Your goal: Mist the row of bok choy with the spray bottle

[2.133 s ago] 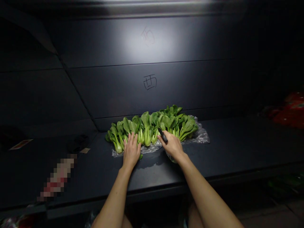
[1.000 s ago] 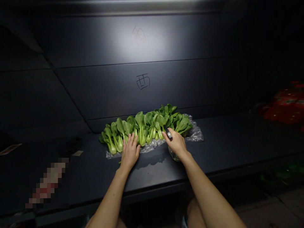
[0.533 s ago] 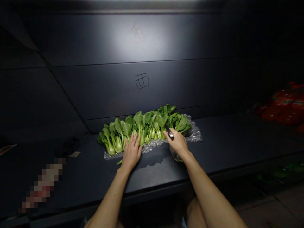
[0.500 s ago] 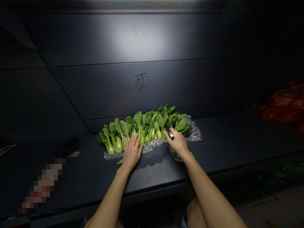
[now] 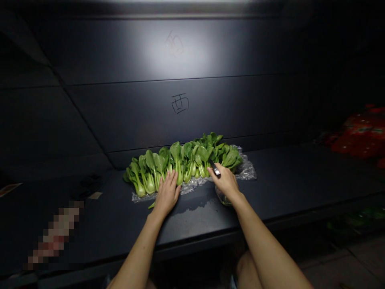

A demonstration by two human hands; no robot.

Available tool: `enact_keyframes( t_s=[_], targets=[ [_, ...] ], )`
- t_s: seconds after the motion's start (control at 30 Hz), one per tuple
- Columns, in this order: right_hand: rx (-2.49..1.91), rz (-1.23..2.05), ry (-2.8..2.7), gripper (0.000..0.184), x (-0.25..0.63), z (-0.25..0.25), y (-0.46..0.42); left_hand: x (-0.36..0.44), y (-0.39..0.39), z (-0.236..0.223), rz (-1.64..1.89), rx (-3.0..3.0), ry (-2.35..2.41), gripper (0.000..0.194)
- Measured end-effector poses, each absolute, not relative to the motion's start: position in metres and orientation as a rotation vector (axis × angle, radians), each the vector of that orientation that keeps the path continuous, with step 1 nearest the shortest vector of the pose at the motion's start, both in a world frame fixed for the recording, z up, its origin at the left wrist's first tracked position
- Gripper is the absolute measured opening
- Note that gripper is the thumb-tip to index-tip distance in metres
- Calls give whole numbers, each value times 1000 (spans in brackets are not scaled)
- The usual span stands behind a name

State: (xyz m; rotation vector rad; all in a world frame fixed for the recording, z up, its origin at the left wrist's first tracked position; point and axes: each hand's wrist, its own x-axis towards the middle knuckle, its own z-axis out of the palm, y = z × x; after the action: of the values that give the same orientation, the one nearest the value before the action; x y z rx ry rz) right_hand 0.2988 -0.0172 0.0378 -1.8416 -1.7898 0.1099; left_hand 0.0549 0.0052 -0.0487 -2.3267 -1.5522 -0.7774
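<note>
Greens (image 5: 187, 160) partly beneath left hand (image 5: 167, 194)

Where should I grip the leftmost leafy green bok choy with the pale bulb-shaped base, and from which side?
Probably around the pale stalks of the leftmost leafy green bok choy, just above its bulb, coming from the front left. The bulb points towards the near edge, the neighbouring pale-based green bok choy crowds its right side, and its leaves fan out wider behind.

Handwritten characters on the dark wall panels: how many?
2: a black handwritten character above the green leafy vegetables, and a faint reddish handwritten character on the dark panel higher up. Shadow may hide more.
</note>
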Motion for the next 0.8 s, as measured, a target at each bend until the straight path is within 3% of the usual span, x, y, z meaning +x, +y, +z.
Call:
enact_keyframes(
  t_s=[0.8],
  targets=[
    [-1878, 141, -1754, 33, 305, 41, -19, 68, 6, -35, -734, -2287, -1530, 51]
  ],
)
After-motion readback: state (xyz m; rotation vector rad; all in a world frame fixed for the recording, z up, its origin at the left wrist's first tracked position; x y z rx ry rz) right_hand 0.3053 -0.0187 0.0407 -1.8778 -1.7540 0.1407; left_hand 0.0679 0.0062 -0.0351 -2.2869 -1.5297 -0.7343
